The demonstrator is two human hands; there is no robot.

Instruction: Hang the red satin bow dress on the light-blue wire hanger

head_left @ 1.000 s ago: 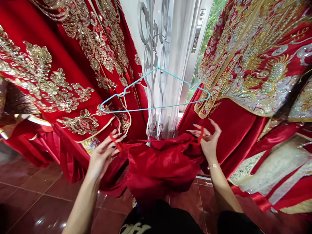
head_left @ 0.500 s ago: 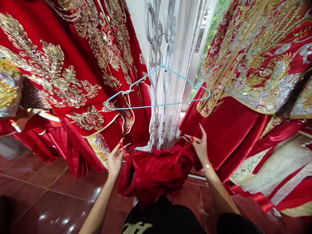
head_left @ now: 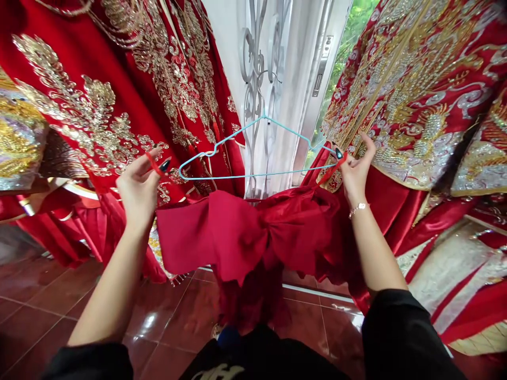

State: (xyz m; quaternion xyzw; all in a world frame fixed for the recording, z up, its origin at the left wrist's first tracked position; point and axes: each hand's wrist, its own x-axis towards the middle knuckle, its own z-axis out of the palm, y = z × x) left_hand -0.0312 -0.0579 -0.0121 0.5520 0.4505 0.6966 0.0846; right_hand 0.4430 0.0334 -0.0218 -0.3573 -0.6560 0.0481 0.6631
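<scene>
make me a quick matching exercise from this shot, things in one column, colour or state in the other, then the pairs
Things:
1. red satin garment
2. wire hanger
3. bracelet
4. floor tiles

Colour or state:
A. glossy dark red
B. held up by thin red straps pinched in the left hand and the right hand
C. worn on the right wrist
D. pale blue

Pairs: 1-B, 2-D, 3-C, 4-A
</scene>
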